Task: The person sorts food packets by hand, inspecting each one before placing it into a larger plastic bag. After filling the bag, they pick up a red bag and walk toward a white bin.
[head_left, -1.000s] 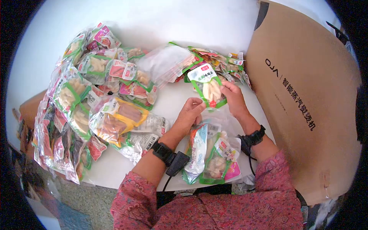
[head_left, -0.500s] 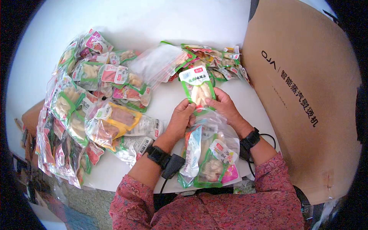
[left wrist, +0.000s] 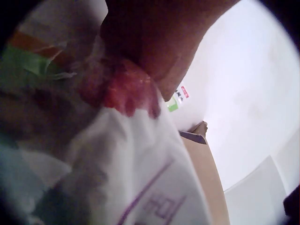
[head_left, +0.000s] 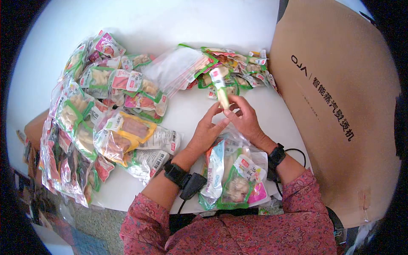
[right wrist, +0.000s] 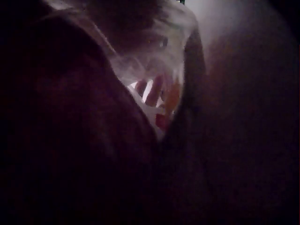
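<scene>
A green-edged food packet point(head_left: 221, 90) stands narrow and turned nearly edge-on above both hands. The right hand point(head_left: 246, 120) pinches its lower end. Beside it the left hand point(head_left: 207, 132) has its fingertips at the packet's bottom; how firmly it holds is hidden. Below the hands lies a clear bag point(head_left: 238, 174) with several packets in it, its upper part running up under the fingers. The left wrist view has a dark hand point(left wrist: 150, 42) over a white and red package point(left wrist: 140, 140). In the right wrist view, very dark, little shows beyond clear film point(right wrist: 140, 61).
Filled clear bags point(head_left: 76, 123) cover the left of the white table point(head_left: 191, 108). A bag with a yellow packet point(head_left: 140, 129) lies nearer the hands. Empty-looking clear bags point(head_left: 176, 70) and piled packets point(head_left: 246, 70) lie behind. A large cardboard box point(head_left: 335, 110) stands on the right.
The packet has turned from face-on to nearly edge-on. Both hands first moved left with it; since then the right hand has drawn slightly left and the left fingers have spread upward.
</scene>
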Motion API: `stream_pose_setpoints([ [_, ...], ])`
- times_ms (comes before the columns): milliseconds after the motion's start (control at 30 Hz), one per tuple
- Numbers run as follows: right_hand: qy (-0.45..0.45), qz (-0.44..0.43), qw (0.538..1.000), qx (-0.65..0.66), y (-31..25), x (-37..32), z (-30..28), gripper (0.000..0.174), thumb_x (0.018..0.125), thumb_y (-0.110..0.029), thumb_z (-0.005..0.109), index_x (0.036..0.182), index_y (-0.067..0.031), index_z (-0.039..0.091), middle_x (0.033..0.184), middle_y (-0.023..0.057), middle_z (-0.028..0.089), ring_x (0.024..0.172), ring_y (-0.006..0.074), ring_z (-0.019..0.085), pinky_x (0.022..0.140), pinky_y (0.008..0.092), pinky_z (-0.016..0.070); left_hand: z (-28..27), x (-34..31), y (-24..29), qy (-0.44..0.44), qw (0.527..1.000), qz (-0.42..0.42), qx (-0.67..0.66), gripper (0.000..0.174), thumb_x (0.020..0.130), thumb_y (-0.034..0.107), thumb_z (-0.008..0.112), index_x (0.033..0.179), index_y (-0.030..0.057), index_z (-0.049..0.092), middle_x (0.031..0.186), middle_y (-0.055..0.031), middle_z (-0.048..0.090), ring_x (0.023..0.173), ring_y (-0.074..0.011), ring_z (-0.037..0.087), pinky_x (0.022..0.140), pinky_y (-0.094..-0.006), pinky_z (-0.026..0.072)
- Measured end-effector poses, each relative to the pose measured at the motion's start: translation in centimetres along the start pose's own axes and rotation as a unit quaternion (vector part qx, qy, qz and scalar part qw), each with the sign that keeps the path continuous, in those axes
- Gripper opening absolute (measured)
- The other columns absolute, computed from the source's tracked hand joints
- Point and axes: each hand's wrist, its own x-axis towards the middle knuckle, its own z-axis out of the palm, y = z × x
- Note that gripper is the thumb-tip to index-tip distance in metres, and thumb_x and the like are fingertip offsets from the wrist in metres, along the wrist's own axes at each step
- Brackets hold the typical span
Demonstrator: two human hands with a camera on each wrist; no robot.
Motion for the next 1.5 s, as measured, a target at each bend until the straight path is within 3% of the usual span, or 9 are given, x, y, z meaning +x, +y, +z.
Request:
stream_pose_setpoints([
  [67, -0.071, -0.093, 0.993, -0.033, -0.2, -0.1, -0.2, 0.030, 0.080, -0.015, 0.052, 0.108, -0.0039, 0.051, 0.093, 0.0091, 0.055, 0.080, 0.0169, 0.055, 0.064, 0.0271, 0.0455, 0.1, 0.1, 0.2, -0.005, 1.000, -0.003, -0.006, 0.052, 0.084, 0.017, 0.053, 0.129, 0.0088, 0.029, 0.122, -0.0127, 0.042, 0.090, -0.0137, 0.054, 0.072, -0.0253, 0.0457],
  [133, -0.075, -0.103, 0.991, -0.029, 0.1, -0.2, -0.2, 0.029, 0.080, -0.015, 0.052, 0.107, -0.0042, 0.052, 0.093, 0.0088, 0.055, 0.080, 0.0162, 0.055, 0.064, 0.0265, 0.0452, 0.4, 0.4, -0.6, 0.050, 0.992, 0.114, 0.015, 0.046, 0.085, 0.017, 0.051, 0.125, 0.0058, 0.032, 0.099, -0.0110, 0.052, 0.062, -0.0106, 0.054, 0.055, -0.0234, 0.0453],
  [167, -0.078, -0.114, 0.990, -0.026, 0.3, -0.3, -0.1, 0.027, 0.081, -0.015, 0.051, 0.106, -0.0044, 0.053, 0.093, 0.0085, 0.055, 0.080, 0.0154, 0.054, 0.063, 0.0260, 0.0448, 0.1, 0.4, -0.9, 0.051, 0.992, 0.113, 0.015, 0.046, 0.085, 0.017, 0.051, 0.125, 0.0058, 0.032, 0.099, -0.0110, 0.052, 0.062, -0.0106, 0.054, 0.055, -0.0234, 0.0453],
  [233, -0.081, -0.125, 0.989, -0.022, 0.5, -0.3, -0.2, 0.026, 0.081, -0.015, 0.051, 0.105, -0.0047, 0.054, 0.093, 0.0082, 0.055, 0.079, 0.0147, 0.054, 0.063, 0.0255, 0.0444, -0.6, 0.1, -0.1, 0.064, 0.982, -0.098, -0.150, 0.036, 0.086, 0.015, 0.049, 0.120, 0.0067, 0.038, 0.083, -0.0053, 0.053, 0.047, -0.0073, 0.046, 0.042, -0.0209, 0.0381],
  [333, -0.093, -0.019, 0.995, -0.012, 1.2, 0.0, -0.4, 0.023, 0.082, -0.015, 0.053, 0.103, -0.0045, 0.053, 0.090, 0.0057, 0.055, 0.077, 0.0125, 0.053, 0.064, 0.0254, 0.0445, -0.4, -0.2, 1.1, 0.070, 0.972, -0.114, -0.194, 0.024, 0.087, 0.013, 0.047, 0.110, 0.0071, 0.045, 0.066, 0.0007, 0.049, 0.040, -0.0046, 0.037, 0.036, -0.0190, 0.0291],
  [433, 0.074, -0.016, 0.993, 0.092, 2.3, 0.8, -0.5, 0.025, 0.082, -0.018, 0.055, 0.101, -0.0034, 0.049, 0.083, 0.0043, 0.055, 0.071, 0.0078, 0.050, 0.059, 0.0210, 0.0428, -0.3, -0.4, 1.4, 0.054, 0.971, -0.135, -0.190, 0.019, 0.086, 0.020, 0.050, 0.102, 0.0100, 0.051, 0.058, 0.0053, 0.044, 0.041, -0.0035, 0.034, 0.036, -0.0186, 0.0256],
  [533, 0.060, 0.070, 0.972, 0.218, 1.6, 0.7, -0.7, 0.023, 0.082, -0.020, 0.056, 0.098, -0.0040, 0.052, 0.079, 0.0024, 0.055, 0.069, 0.0063, 0.050, 0.056, 0.0190, 0.0419, -0.4, -0.2, 0.8, 0.009, 0.964, -0.134, -0.230, 0.019, 0.085, 0.019, 0.051, 0.101, 0.0089, 0.051, 0.059, 0.0056, 0.045, 0.042, -0.0030, 0.035, 0.037, -0.0179, 0.0265],
  [633, 0.004, 0.122, 0.971, 0.204, 2.6, 0.6, -0.6, 0.021, 0.082, -0.023, 0.056, 0.094, -0.0060, 0.054, 0.078, -0.0004, 0.055, 0.067, 0.0056, 0.050, 0.054, 0.0191, 0.0419, -0.4, -0.1, 0.5, -0.010, 0.959, -0.153, -0.238, 0.015, 0.086, 0.013, 0.050, 0.099, 0.0055, 0.052, 0.061, 0.0040, 0.048, 0.042, -0.0035, 0.037, 0.037, -0.0179, 0.0293],
  [1500, -0.018, 0.098, 0.975, 0.200, 2.7, 0.3, -0.8, 0.023, 0.089, -0.026, 0.044, 0.097, -0.0067, 0.054, 0.075, -0.0044, 0.053, 0.063, 0.0022, 0.045, 0.051, 0.0169, 0.0356, -0.3, -0.3, 0.7, -0.032, 0.971, -0.161, -0.173, 0.018, 0.087, 0.018, 0.046, 0.100, 0.0067, 0.051, 0.062, 0.0045, 0.046, 0.047, -0.0037, 0.038, 0.042, -0.0182, 0.0317],
])
